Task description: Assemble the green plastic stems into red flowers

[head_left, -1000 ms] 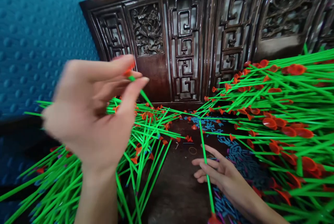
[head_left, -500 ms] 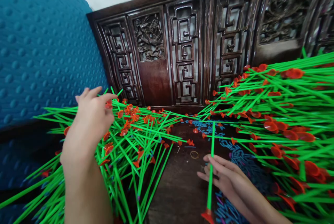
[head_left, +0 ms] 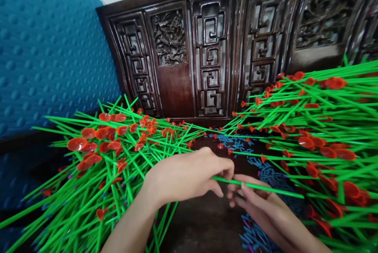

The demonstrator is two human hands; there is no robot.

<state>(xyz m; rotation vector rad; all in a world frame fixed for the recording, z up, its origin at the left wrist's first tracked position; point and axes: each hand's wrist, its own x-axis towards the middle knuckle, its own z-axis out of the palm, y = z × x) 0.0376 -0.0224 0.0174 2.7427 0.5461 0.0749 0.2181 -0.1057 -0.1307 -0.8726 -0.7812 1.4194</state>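
A thin green plastic stick (head_left: 274, 191) lies nearly level between my two hands, its right end bare. My right hand (head_left: 254, 198) pinches it between thumb and fingers near the middle. Curled over its left end is my left hand (head_left: 186, 174), fingers bent round it and thumb below. The left hand hides that end, so no red cup shows on this stick. To the left, a heap of similar green sticks (head_left: 79, 202) with red suction cups (head_left: 102, 133) sits beside my left forearm. A second heap of green sticks (head_left: 325, 123) rises beyond my right hand.
Small blue tubes or pegs (head_left: 256, 237), a few of them purple, are scattered over the dark wooden surface (head_left: 201, 221). A carved dark wood panel (head_left: 174, 91) stands at the back. A blue studded foam mat (head_left: 53, 56) stands upright on the left.
My left hand has come from over the left heap to the stick and closed on its end. The stick has swung from upright to nearly level in my right hand.
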